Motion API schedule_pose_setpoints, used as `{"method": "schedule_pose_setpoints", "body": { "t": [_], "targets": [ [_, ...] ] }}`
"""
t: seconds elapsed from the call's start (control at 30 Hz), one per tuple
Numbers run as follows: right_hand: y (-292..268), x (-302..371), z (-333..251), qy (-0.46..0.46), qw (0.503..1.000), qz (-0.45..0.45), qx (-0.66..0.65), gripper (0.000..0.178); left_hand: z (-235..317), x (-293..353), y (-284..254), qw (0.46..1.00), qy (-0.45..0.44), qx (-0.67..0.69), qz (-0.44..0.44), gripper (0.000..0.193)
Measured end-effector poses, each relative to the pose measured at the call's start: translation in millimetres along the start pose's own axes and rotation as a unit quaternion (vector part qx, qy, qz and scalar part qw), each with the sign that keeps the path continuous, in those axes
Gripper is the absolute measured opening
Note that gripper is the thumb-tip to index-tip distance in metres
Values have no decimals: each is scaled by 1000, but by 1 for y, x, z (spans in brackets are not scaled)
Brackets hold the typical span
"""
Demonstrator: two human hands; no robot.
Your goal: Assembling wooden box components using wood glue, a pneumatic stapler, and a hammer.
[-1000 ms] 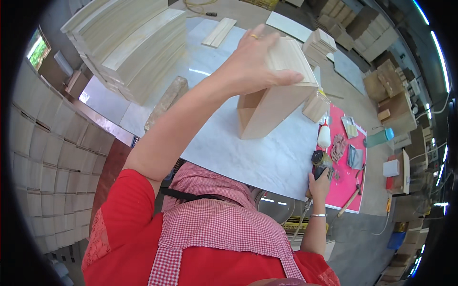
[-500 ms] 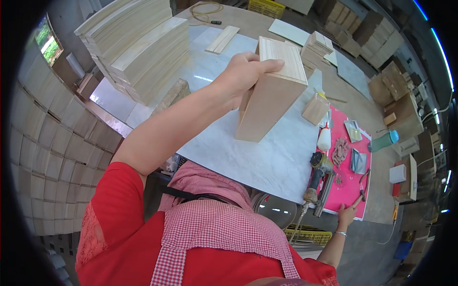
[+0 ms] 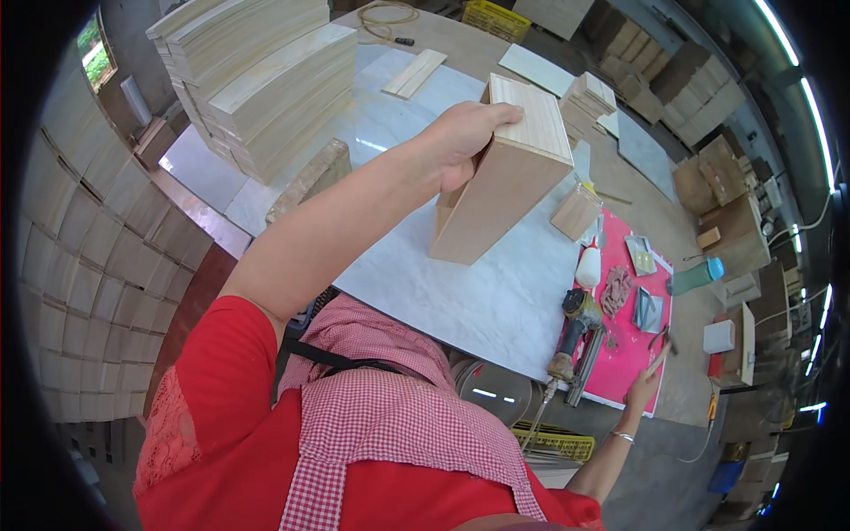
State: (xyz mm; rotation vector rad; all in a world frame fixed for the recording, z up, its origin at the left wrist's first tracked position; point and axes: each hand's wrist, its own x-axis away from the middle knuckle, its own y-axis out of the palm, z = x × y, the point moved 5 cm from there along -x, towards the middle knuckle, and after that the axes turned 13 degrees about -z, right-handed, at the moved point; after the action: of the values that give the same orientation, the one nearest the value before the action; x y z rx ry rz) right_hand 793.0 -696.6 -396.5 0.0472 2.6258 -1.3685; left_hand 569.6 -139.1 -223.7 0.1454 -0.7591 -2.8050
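My left hand (image 3: pixel 467 146) is closed over the upper edge of a pale wooden box (image 3: pixel 506 195), its thumb lying on the top panel. The box stands on end on the marbled white board (image 3: pixel 398 265). Far to the right, my right hand (image 3: pixel 645 386) is wrapped round the wooden handle of a hammer (image 3: pixel 657 361) at the edge of a pink sheet (image 3: pixel 611 367). Between the box and that hand lies a nail gun (image 3: pixel 577 341) with an air hose attached. A small wooden block (image 3: pixel 575 212) sits just right of the box.
Tall stacks of wooden boards (image 3: pixel 266 97) rise at the back left. On and around the pink sheet are a white bottle (image 3: pixel 588 265), a crumpled rag (image 3: pixel 617 292) and a teal bottle (image 3: pixel 695 276). A yellow crate (image 3: pixel 567 442) is under the table edge.
My right hand has closed around the hammer handle, which it was only reaching at before. The left hand still holds the box in much the same place. The whole view has shifted slightly.
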Motion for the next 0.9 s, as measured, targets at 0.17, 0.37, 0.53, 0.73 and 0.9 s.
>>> {"method": "schedule_pose_setpoints", "body": {
  "t": [0.17, 0.37, 0.53, 0.73, 0.9],
  "targets": [
    [-30, 50, -172, -163, 948, -137, -236, 43, -1, 3, 6, 1000, 0, -15, -10, 52],
    [-45, 124, -355, -386, 905, -170, -53, 54, -2, 4, 7, 1000, -17, 13, -3, 45],
    [-46, 145, -407, -481, 863, -147, 45, 58, -3, 2, 4, 1000, -3, -4, -28, 45],
    [-47, 148, -414, -423, 881, -203, 66, 58, -5, -2, 4, 999, 18, -3, -48, 45],
    [-44, 150, -414, -415, 887, -195, 54, 58, -7, -4, -1, 999, 14, -15, -31, 44]
  ]
}}
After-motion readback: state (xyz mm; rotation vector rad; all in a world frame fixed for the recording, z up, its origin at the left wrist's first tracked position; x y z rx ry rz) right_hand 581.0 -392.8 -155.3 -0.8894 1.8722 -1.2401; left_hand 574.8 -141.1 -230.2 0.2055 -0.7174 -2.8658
